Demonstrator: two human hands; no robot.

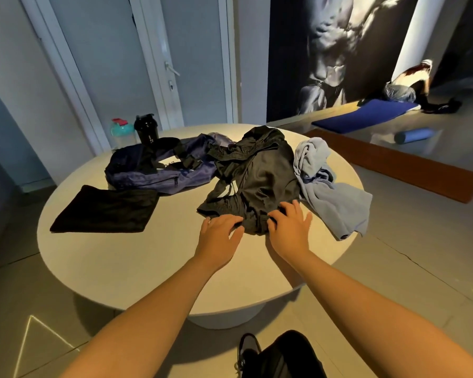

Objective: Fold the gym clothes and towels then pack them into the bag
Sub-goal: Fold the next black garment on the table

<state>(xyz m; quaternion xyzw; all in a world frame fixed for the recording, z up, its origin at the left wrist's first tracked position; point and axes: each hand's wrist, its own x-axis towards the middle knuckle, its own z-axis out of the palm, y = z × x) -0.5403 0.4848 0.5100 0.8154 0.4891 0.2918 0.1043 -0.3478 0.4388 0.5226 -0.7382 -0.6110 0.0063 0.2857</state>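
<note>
the black garment point(260, 173) lies crumpled on the desk point(120, 257), near hem under both hands. the right hand point(290, 226) is spread flat on it; the left hand point(220, 231) curls at the edge, grip unclear. it looks thin, slick and limp: best pinched at the hem corners.

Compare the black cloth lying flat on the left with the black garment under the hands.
The matte black folded cloth lies flat; the shiny black crumpled garment is bunched. The cloth lies untouched; the garment has the left hand and right hand on its near edge. Both are black, on the round white table.
</note>
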